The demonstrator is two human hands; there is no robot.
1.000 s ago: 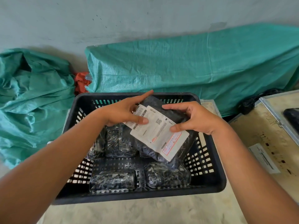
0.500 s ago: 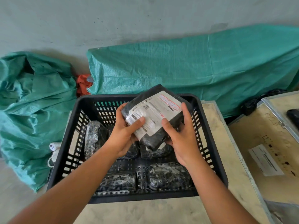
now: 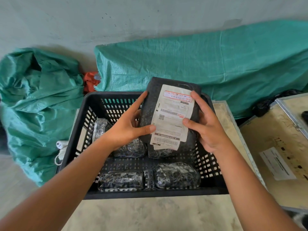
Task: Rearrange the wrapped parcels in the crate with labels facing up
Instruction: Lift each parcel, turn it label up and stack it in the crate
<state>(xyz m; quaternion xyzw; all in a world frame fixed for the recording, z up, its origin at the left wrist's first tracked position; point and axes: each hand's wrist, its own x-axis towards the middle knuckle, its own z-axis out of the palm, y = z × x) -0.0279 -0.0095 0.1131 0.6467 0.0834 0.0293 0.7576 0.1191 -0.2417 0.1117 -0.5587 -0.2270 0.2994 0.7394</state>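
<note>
Sacking (image 3: 38,104), green, crumpled at far left. Left hand (image 3: 126,127) clamped on black parcel (image 3: 150,114), raised above black crate (image 3: 93,104), label (image 3: 171,117) facing camera. Right hand (image 3: 206,124) gripping opposite edge. Wooden case (image 3: 275,147) at right.

A: Body in view, what have we got?

B: Two forearms and two hands, entering from the bottom corners. Left hand (image 3: 128,129), right hand (image 3: 206,125).

A: Clothing?

B: None showing. Both forearms bare from the frame edge to the wrist; no sleeve or cuff visible.

A: Gloves, rings, watch, bands?

B: Hands bare, no jewellery or strap on the parts that show. Fingernails short, unpainted. Slender forearms, no markings noted.

A: Anything else of the person?

B: No. Arms only.
</note>
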